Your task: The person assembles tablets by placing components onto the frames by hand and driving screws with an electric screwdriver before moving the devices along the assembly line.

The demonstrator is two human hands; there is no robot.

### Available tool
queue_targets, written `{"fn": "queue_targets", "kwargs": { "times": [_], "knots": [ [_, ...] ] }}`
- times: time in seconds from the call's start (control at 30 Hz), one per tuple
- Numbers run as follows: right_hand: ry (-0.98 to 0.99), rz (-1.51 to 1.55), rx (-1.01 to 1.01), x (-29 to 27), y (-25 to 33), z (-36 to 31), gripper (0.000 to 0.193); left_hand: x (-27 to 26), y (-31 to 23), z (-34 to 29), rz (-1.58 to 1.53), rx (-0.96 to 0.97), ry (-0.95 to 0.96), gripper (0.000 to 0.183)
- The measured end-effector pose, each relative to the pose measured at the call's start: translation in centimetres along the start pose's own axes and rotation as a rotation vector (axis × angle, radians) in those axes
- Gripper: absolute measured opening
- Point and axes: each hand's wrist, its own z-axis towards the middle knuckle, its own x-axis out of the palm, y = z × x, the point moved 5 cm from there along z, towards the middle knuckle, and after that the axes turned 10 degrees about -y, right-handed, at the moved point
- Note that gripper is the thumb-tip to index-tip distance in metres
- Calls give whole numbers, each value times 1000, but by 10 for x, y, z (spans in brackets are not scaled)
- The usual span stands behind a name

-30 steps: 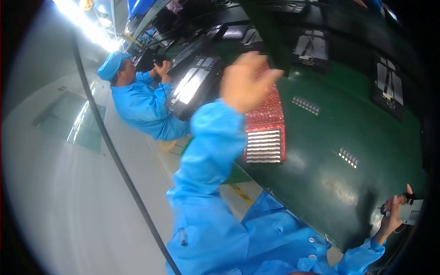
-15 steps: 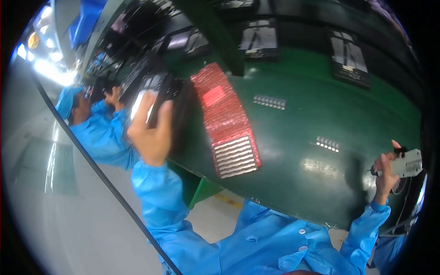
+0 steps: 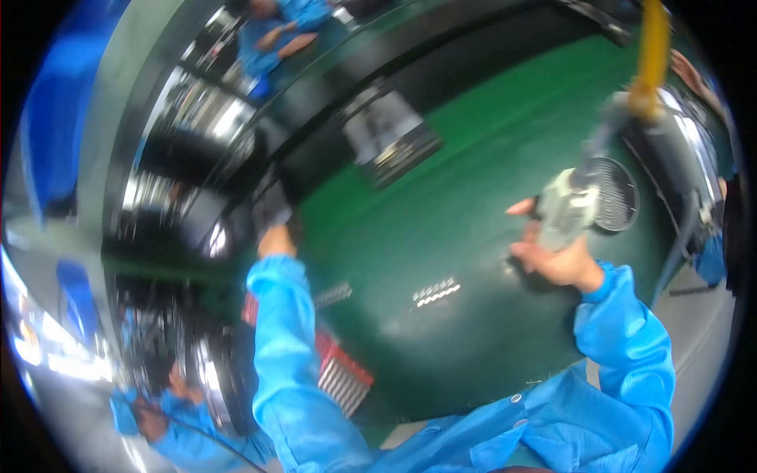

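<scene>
My left hand [image 3: 276,241] reaches to the back left of the green table, against a dark flat device [image 3: 272,203]. Its fingers are blurred and hidden, so their grip does not show. Out over the right side, my right hand [image 3: 564,262] is closed around a boxy pale grey-green hand tool [image 3: 564,213], blurred by motion. Under my left sleeve lies a red bubble-wrap pouch [image 3: 330,347] with silver strips [image 3: 344,384] in rows at its near end. A small row of silver parts [image 3: 436,293] lies mid-table, and another row [image 3: 334,295] sits beside the sleeve.
A black flat device with grey panels [image 3: 390,138] stands at the table's far side. Right of the tool are a round perforated disc [image 3: 615,195] and a yellow post [image 3: 651,63]. A co-worker in blue [image 3: 169,426] sits lower left; another person's hand [image 3: 692,75] shows far right.
The view has swung to the right. My left hand has left the black device beside the pouch and moved forward to the far side. My right hand still holds the tool, now farther over the table.
</scene>
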Motion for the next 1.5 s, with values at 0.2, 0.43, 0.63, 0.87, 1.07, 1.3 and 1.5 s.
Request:
{"fn": "queue_targets", "kwargs": {
  "times": [0.2, 0.43, 0.63, 0.87, 1.07, 1.3, 1.5],
  "knots": [
    [-48, 128, -199, 3, 11, 8, 37, -8, 18, 0, -103, -24, -332, 36],
    [-82, -20, -166, -2, 3, 5, 42, -79, 12, 23, 13, 68, -496, 41],
    [-95, 20, -177, -9, 19, 12, 40, -140, -14, 24, -377, 199, -672, 34],
    [-157, 67, -248, -21, 43, 10, 27, -280, -116, -118, -760, 454, -820, 30],
    [-374, -121, -359, -72, 59, 13, 26, -291, -207, -218, -679, 987, -861, 45],
    [-432, 130, -184, -121, 53, 26, 32, -272, -275, -283, -595, 1214, -724, 41],
    [-384, 70, -142, -115, 29, 36, 35, -228, -302, -318, -807, 1082, -445, 54]
  ]
}}
